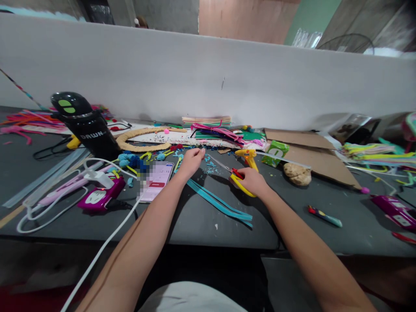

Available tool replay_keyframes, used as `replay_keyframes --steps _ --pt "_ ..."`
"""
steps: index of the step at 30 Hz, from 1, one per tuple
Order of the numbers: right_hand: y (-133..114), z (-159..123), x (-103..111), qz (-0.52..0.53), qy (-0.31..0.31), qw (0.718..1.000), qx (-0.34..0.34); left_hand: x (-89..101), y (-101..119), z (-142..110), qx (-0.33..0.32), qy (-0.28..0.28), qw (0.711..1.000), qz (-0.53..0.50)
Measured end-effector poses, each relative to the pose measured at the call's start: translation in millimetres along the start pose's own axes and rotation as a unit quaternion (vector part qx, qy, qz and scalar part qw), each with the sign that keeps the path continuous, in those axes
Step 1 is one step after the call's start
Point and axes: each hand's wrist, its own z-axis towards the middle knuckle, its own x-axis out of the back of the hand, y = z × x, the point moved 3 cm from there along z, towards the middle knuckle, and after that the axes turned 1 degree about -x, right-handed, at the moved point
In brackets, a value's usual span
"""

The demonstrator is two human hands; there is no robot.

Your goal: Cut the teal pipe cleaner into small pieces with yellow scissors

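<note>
My right hand point(252, 181) is wrapped round the yellow and red handles of a pair of scissors point(241, 183), whose blades point left toward my other hand. The fingers of my left hand point(192, 161) are pinched together just beyond the blade tips; what they hold, if anything, is too small to tell. Small light-blue clippings point(210, 167) lie scattered on the table between the two hands. Below them, long blue pipe cleaners point(221, 203) stretch toward the right; their far end passes near my left wrist. A yellow glue gun point(248, 157) stands just behind the scissors.
Left are a black tumbler point(94, 134), a phone point(159, 182), a purple power socket point(102, 195) and a white cable crossing my left forearm. Behind lies a cardboard ring point(125, 141). Right are a green packet point(275, 152), a crumpled tan lump point(297, 174), cardboard point(328, 167) and a utility knife point(325, 216).
</note>
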Motion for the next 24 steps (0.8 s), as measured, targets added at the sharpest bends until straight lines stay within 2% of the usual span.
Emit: replay_keyframes --steps 13,24 --pt "0.0 0.3 -0.6 -0.006 0.012 1.0 0.012 -2.8 -6.9 2.8 0.012 -0.014 0.999 -0.033" --pt "2.6 1.6 -1.4 0.021 0.012 1.0 0.006 -2.9 -3.5 0.7 0.043 -0.017 0.996 -0.075"
